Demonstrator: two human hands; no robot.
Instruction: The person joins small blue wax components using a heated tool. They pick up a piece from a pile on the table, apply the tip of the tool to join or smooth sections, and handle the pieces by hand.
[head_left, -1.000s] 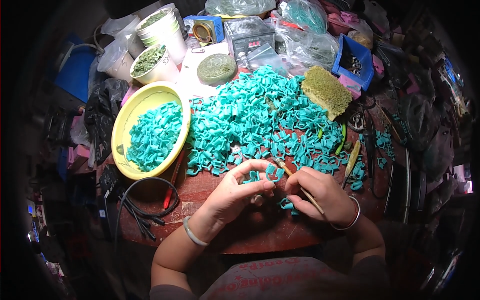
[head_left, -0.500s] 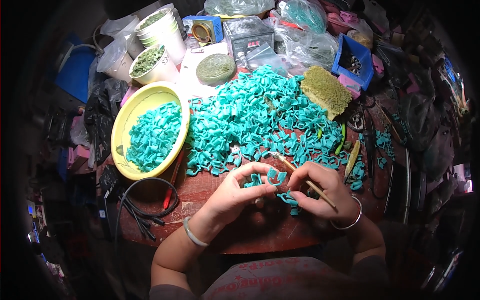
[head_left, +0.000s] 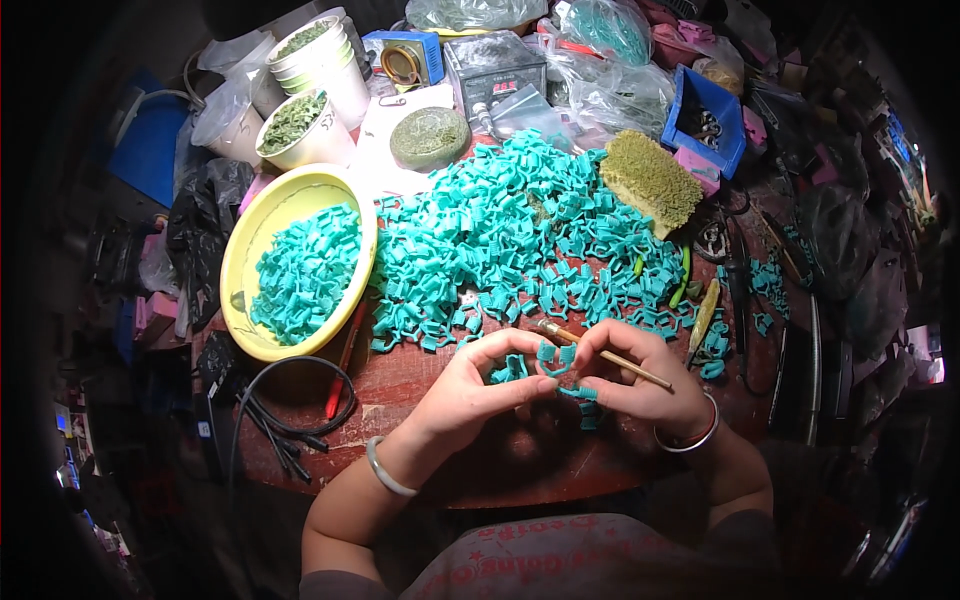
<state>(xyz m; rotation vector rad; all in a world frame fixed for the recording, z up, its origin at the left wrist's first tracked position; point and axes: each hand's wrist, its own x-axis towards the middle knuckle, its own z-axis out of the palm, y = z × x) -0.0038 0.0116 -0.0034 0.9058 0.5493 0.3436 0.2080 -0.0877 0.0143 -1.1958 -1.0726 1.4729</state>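
Observation:
My left hand [head_left: 460,398] pinches a small teal ring-like piece [head_left: 556,357] between thumb and fingertips. More teal pieces [head_left: 509,369] sit in the curl of that hand. Facing it, my right hand [head_left: 650,388] has a thin wooden-handled tool [head_left: 630,366] lying across its fingers, its metal end toward the left. Another teal piece [head_left: 583,396] is at the right thumb tip, partly hidden, and the fingertips of both hands nearly meet. Just beyond them spreads a large heap of teal pieces [head_left: 480,235] on the red tabletop [head_left: 400,390].
To the left a tilted yellow basin [head_left: 238,320] holds more teal pieces. A red pen-like tool [head_left: 336,393] and black cables [head_left: 265,425] lie nearby. Farther back are white tubs [head_left: 330,150], a round green block [head_left: 430,138], a greenish sponge [head_left: 650,180] and a blue bin [head_left: 735,150].
The wooden-handled tool has swung to a flatter angle in my right hand. My right hand has moved slightly up and closer to the left, whose pinched piece stays nearly in place.

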